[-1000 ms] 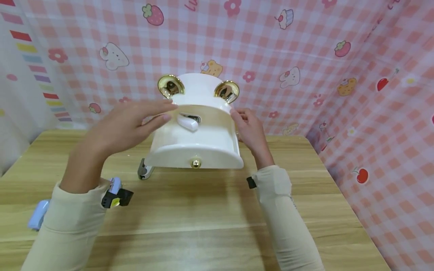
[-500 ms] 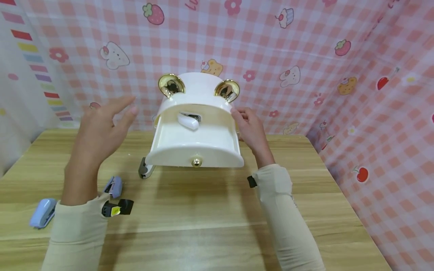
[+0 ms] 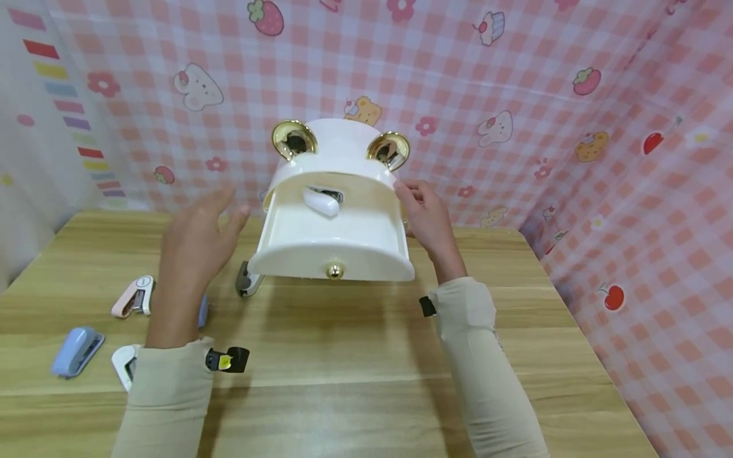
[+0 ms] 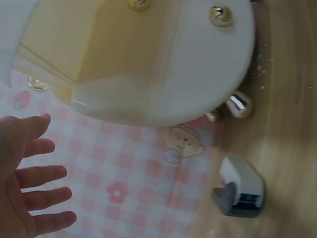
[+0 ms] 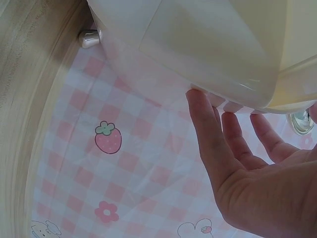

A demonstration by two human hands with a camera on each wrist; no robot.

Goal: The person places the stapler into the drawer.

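Plainly nearer is the right hand, its fingertips against the side of the white drawer box, which stands near the bench's far edge, its pulled-out drawer lying broadly parallel; the left hand hangs apart, fingers spread, empty.

Pink-and-white gingham cloth, printed with strawberries, flowers and bears, hangs behind and to the right of a pale wood-grain tabletop. On the tabletop, left side: a light-blue stapler; beyond it, a pink-and-white stapler; beside it, a white stapler, partly hidden; farther right, a grey-and-white stapler.
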